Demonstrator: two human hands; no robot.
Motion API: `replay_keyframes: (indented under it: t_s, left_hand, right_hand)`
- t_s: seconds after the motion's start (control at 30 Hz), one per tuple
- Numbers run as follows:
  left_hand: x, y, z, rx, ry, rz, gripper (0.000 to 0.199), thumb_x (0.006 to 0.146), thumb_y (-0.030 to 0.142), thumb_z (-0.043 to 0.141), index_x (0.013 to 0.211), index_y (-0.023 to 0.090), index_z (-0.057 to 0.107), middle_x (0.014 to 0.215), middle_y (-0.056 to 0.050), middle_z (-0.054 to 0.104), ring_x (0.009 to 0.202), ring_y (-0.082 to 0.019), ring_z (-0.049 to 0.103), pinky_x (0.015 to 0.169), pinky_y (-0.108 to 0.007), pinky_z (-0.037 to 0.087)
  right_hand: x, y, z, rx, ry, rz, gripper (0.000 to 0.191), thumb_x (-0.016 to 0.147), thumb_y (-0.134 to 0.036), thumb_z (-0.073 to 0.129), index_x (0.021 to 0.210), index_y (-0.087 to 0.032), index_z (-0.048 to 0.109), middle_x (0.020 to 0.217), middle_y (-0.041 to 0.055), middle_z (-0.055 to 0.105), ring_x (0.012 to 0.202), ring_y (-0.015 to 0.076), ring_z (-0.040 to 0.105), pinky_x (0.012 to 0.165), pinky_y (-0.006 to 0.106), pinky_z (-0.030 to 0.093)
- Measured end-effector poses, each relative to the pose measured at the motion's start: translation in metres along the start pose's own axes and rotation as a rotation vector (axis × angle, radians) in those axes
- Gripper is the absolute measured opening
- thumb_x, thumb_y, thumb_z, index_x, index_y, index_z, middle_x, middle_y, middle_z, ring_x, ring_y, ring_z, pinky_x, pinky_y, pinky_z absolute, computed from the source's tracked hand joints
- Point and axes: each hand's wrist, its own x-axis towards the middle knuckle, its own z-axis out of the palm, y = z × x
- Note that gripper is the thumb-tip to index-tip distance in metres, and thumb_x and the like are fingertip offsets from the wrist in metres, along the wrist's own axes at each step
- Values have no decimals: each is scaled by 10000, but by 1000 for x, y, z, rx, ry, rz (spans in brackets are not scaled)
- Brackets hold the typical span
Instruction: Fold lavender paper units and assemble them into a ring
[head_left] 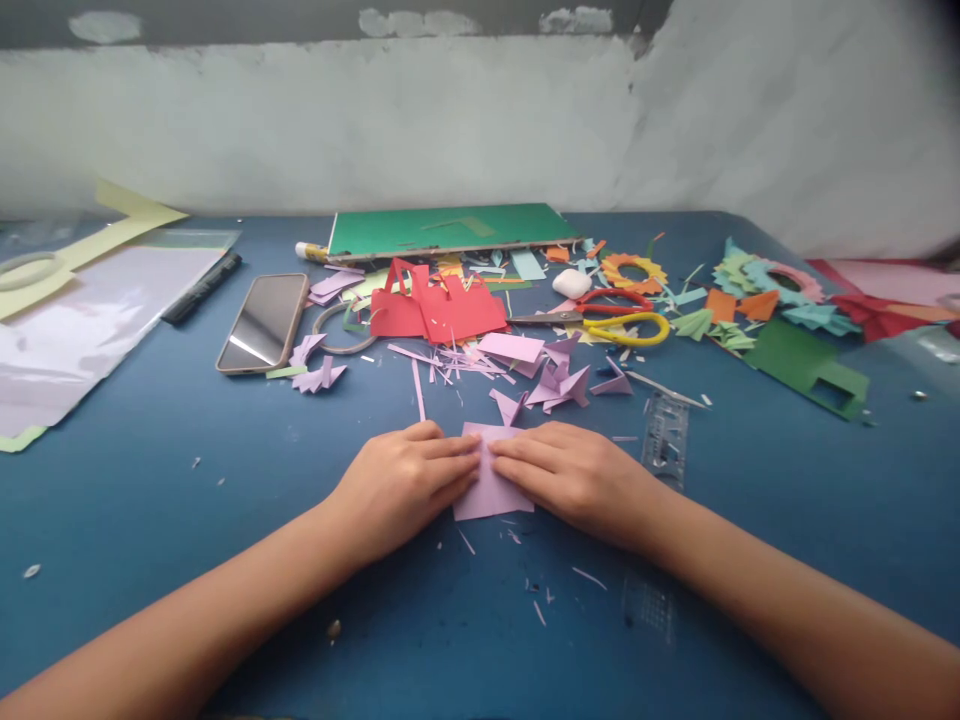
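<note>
A small square of purple paper (pixel 493 496) lies flat on the blue table in front of me. My left hand (pixel 409 475) rests on its left side, fingers stretched out and lying flat. From the other side my right hand (pixel 574 470) lies over its right part, also with straight fingers. The fingertips of both hands nearly meet at the middle of the paper. Just beyond the hands are several folded purple paper pieces (pixel 562 385) and a heap of thin purple strips (pixel 465 362). A clear plastic ruler (pixel 666 435) lies beside my right hand.
Scissors with red and yellow handles (pixel 626 325), red paper (pixel 450 308) and a white lump (pixel 571 284) lie farther back. A phone (pixel 264 322), a black marker (pixel 202 288) and plastic-wrapped sheets (pixel 112 320) are left. Folded paper rings (pixel 780 285) and green card (pixel 806 365) lie right.
</note>
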Motion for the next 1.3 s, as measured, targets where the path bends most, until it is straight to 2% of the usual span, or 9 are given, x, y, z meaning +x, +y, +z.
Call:
replay_keyframes:
  t_s: [0.17,0.53,0.83,1.1,1.3]
  left_hand:
    - [1,0,0,8,42,29,242,888,220,475,839,156,703,958,-28,718,638,-152,600,592,-280,554]
    - [1,1,0,38,51,40,236,884,215,479,838,157,703,954,-22,719,617,-147,587,575,-276,549]
    - [2,4,0,58,43,34,252,894,210,457,826,154,693,951,-39,717,624,-152,589,581,-292,548]
    - [1,4,2,73,39,-4,237,901,225,446,898,161,674,926,-74,697,662,-154,595,601,-295,536]
    - [2,4,-1,56,16,1,263,912,225,424,855,170,675,917,-66,693,688,-153,611,604,-277,530]
  right_hand:
    - [-1,0,2,3,4,16,280,921,-110,369,923,-75,647,922,108,686,778,192,631,664,314,523]
    - [-1,0,3,13,-7,42,237,904,-119,413,938,-79,644,930,107,680,784,200,624,671,318,516]
    - [-3,0,3,27,-16,38,259,915,-129,393,949,-84,645,947,108,676,798,196,619,687,319,520]
    - [-3,0,4,52,-37,62,250,916,-135,397,948,-100,642,955,102,670,805,186,613,705,317,516]
    - [-2,1,3,45,-39,54,237,909,-135,411,952,-96,641,955,103,667,809,185,613,715,311,512]
